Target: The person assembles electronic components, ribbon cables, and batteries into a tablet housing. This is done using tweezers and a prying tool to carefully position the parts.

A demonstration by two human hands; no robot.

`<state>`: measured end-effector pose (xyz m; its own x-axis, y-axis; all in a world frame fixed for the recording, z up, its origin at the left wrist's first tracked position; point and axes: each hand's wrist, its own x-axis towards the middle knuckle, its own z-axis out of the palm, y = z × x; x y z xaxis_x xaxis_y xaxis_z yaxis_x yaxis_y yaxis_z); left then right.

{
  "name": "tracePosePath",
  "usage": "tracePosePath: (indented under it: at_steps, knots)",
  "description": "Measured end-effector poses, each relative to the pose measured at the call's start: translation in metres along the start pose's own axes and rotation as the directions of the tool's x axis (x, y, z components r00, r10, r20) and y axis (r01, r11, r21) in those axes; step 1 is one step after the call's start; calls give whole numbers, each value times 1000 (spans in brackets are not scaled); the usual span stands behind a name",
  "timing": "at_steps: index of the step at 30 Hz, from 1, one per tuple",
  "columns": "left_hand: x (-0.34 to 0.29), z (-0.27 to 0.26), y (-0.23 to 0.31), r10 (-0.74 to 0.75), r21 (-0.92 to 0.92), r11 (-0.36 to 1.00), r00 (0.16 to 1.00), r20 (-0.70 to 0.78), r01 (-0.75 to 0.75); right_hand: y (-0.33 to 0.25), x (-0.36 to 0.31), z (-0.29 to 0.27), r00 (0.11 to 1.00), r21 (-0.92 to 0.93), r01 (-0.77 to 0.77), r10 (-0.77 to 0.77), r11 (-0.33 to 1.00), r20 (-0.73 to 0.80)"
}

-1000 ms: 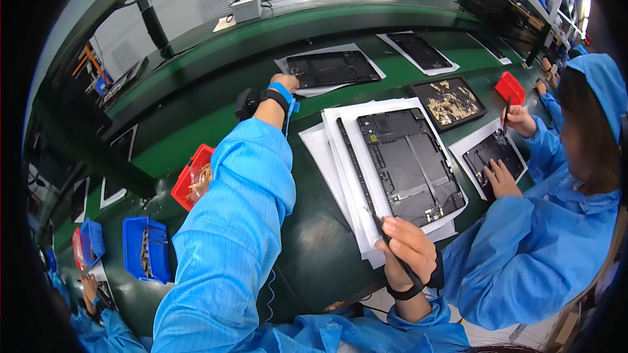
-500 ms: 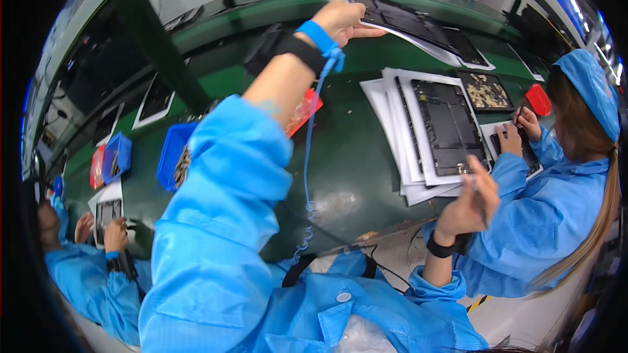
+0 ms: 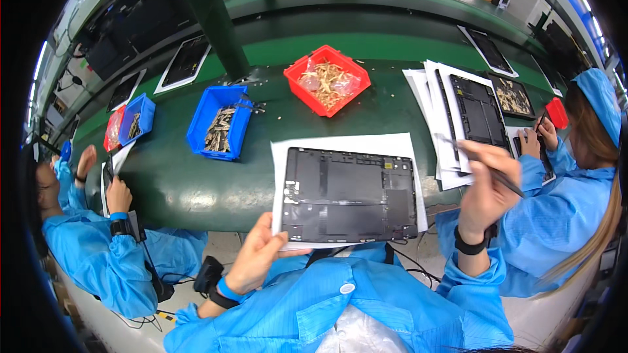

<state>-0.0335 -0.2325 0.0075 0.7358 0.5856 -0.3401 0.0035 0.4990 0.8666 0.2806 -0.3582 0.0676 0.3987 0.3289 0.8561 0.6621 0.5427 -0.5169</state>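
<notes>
A black tablet housing (image 3: 350, 193), its inner side up, lies on a white sheet (image 3: 337, 142) at the table's near edge, right before me. My left hand (image 3: 258, 255) grips the lower left corner of both, thumb on top and fingers beneath. In my right hand (image 3: 487, 189) is a dark pair of tweezers (image 3: 509, 185), pinched between thumb and fingers, slightly blurred. That hand is raised to the right of the housing, apart from it. Behind it is a pile of white sheets (image 3: 428, 91) with another black housing (image 3: 481, 111) on top.
Beyond the housing stand a red bin (image 3: 339, 106) of pale scraps and a blue bin (image 3: 219, 154) of dark strips. More housings lie on the far green belt (image 3: 392, 49). A green post (image 3: 212, 19) rises at left. Co-workers in blue sit left (image 3: 98, 248) and right (image 3: 556, 229).
My left hand has drawn back from the far belt to the near edge, bringing a housing and its sheet. My right hand has stayed at the right with the tweezers, lifting slightly.
</notes>
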Motion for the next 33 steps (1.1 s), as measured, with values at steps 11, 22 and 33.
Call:
tracePosePath:
  at_steps: [11, 22, 33]
  knots:
    - [57, -10, 33, 632, 907, -181, 662, 404, -381, 60, -38, 102, 649, -71, -646, 596, 760, 472]
    - [97, -13, 7, 640, 913, -315, 652, 406, -260, 72, -55, 116, 551, -91, -746, 689, 659, 470]
    - [98, -13, 8, 637, 907, -318, 647, 420, -276, 75, -56, 121, 682, -158, -554, 555, 817, 476]
